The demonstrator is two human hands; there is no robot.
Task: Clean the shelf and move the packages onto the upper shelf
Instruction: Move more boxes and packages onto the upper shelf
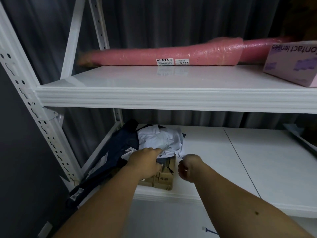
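Observation:
On the lower shelf [214, 160], at its left end, lies a pile of packages. A crumpled white plastic package [159, 140] sits on top of a brown cardboard box [161, 179], with dark navy mailer bags [120, 152] beside them on the left. My left hand [145, 162] grips the near edge of the white package, fingers curled under it. My right hand [188, 167] pinches the white package's right corner. The upper shelf [171, 81] is above, white and glossy.
A long pink wrapped roll [163, 54] with labels lies along the back of the upper shelf. A lilac contact-lens box [291, 64] stands at its right end. White perforated uprights [34, 109] frame the left side. A dark curtain hangs behind.

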